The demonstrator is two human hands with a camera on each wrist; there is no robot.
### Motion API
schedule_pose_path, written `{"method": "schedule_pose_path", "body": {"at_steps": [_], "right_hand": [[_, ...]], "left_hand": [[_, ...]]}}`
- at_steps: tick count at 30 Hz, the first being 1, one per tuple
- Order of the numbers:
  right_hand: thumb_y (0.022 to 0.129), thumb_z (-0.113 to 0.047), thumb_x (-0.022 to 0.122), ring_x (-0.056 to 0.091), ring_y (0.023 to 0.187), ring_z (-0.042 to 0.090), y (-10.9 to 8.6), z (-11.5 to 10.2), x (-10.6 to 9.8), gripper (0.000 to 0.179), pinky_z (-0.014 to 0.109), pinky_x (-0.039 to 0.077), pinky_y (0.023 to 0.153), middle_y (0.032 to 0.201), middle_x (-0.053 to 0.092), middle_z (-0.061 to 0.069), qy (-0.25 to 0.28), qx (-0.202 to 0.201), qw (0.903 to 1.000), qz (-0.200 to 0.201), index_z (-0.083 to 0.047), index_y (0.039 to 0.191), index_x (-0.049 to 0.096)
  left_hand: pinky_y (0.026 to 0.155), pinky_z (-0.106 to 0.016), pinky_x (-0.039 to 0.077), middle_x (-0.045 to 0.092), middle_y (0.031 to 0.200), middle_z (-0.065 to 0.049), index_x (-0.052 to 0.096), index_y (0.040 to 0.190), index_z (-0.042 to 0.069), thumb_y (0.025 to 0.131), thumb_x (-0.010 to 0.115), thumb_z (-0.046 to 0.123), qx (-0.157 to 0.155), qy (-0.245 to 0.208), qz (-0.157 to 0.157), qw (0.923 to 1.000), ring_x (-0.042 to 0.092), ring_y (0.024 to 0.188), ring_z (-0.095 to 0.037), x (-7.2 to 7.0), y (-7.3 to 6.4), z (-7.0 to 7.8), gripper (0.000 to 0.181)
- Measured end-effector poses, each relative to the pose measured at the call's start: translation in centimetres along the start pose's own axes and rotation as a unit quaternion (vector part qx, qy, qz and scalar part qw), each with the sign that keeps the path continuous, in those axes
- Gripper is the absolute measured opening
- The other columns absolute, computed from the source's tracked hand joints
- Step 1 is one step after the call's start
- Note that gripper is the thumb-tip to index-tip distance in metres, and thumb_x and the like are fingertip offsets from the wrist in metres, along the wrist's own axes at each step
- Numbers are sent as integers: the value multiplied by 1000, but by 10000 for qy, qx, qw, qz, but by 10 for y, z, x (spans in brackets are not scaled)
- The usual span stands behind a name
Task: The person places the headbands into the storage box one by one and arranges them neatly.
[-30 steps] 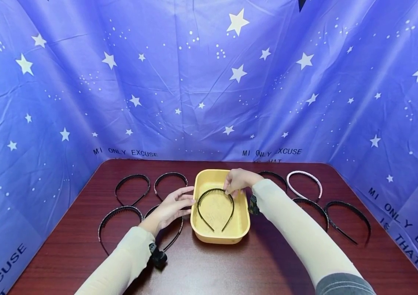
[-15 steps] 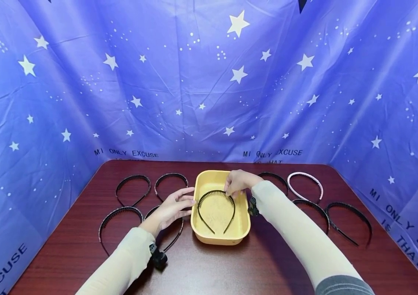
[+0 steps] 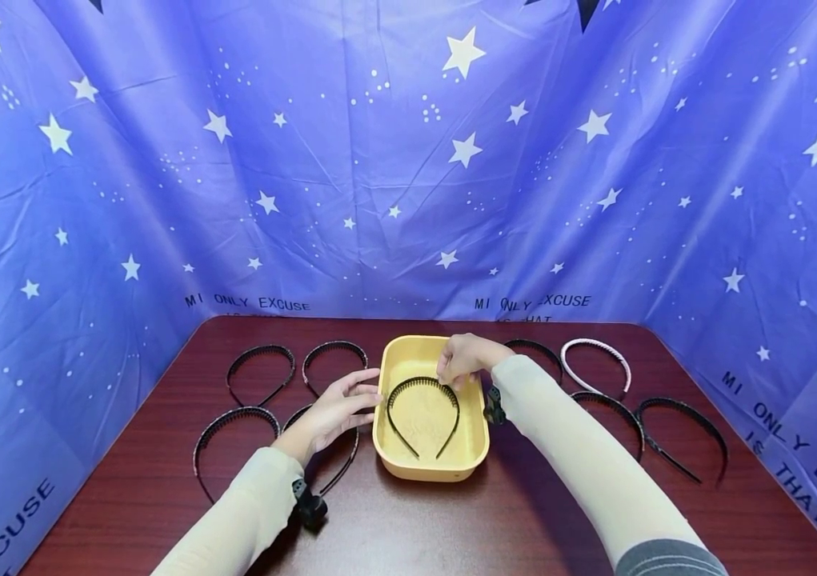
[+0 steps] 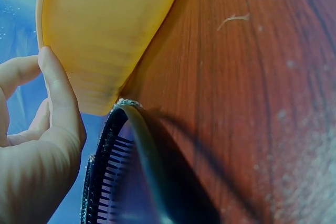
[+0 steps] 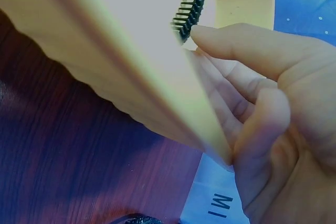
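Observation:
A yellow plastic bin (image 3: 431, 472) stands mid-table with a black toothed headband (image 3: 389, 412) in it, its two ends pointing toward me. My right hand (image 3: 467, 358) reaches over the bin's right side and pinches the headband near the upper right of its arch. In the right wrist view a fingertip lies right at the toothed band, and the other fingers are partly hidden behind the bin wall. My left hand (image 3: 336, 412) has its fingers extended and spread, with the tips at the bin's left rim. In the left wrist view a sparkly headband (image 4: 121, 107) stands just below that hand.
Several dark headbands (image 3: 235, 414) lie left of the bin, one partly under my left forearm. On the right are more dark headbands (image 3: 696, 416) and a pale pink one (image 3: 598, 342). A blue star-printed curtain (image 3: 408, 160) borders the table (image 3: 408, 528).
The headband in the bin has shifted slightly lower and its right end a little to the right, with my right hand still at it. My left hand has stayed at the rim.

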State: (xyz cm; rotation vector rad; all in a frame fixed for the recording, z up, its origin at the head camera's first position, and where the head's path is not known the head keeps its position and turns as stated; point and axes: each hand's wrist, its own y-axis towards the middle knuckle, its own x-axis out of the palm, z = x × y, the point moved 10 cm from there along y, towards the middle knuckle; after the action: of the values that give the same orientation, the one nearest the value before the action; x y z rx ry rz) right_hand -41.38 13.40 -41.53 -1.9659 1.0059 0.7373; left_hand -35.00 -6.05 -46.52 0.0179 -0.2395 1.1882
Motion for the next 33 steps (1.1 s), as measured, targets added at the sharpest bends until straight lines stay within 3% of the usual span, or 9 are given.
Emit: {"method": "schedule_pose_path", "body": {"at_steps": [5,12,21,33], "right_hand": [[89,-12,76,68,69,17,-4,-3,-2,14,22,47,50,78,72,10,301,-66,9995,-34,-6,98,68],[88,-15,76,71,80,24,-12,-10,-6,21,27,55,55,86,72,10,231,-356,9991,-17,-6,105,68],[87,-7,71,68,76,25,-23,-12,-9,25,33,58,60,89,72,14,321,-726,9968,-54,-2,111,67],[90,-16,74,68,74,25,-39,-7,-25,31,42,60,65,91,72,19,467,-1041,9934,106,0,115,67]], "left_hand": [[83,-32,56,53,133,-26,40,150,5,94,65,2,18,18,-27,10000,64,99,-18,0,-1,0,61],[83,-32,56,54,132,-25,40,150,6,94,65,2,19,-20,12,10000,63,100,-18,-2,-2,-1,61],[84,-34,56,55,128,-24,38,150,1,94,65,3,106,-25,-93,9999,63,101,-18,3,-3,1,62],[82,-32,56,54,126,-22,38,150,0,94,64,1,151,17,-3,9999,62,97,-16,4,-3,2,62]]}}
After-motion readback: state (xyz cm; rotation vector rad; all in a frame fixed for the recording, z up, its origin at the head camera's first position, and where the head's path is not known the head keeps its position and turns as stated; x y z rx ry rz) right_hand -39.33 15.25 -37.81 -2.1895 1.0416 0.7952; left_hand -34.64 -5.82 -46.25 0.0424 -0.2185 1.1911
